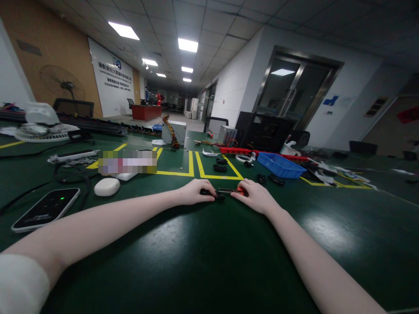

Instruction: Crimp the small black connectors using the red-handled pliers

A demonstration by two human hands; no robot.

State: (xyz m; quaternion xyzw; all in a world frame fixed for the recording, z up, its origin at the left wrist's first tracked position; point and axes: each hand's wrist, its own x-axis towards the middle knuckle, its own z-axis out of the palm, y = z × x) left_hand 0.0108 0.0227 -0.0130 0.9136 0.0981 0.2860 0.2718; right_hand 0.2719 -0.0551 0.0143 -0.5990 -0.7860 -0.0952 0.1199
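Observation:
Both of my hands meet over the green tabletop, near the middle of the view. The fingers of my left hand (195,192) are closed on a small black part (220,196), which shows beyond the fingertips. My right hand (254,195) grips a small tool with an orange handle (241,191). Its slim metal end (225,190) points left and reaches the black part; I cannot tell its exact kind. Just beyond the hands, several small black pieces (220,167) lie within a yellow tape outline (212,177).
A blue plastic bin (280,165) stands to the right, with loose cables (347,172) beyond it. On the left lie a phone-like device (47,209), a white rounded case (107,186) and black cords. Farther back are a metal box with wires (178,133) and a black case (265,133).

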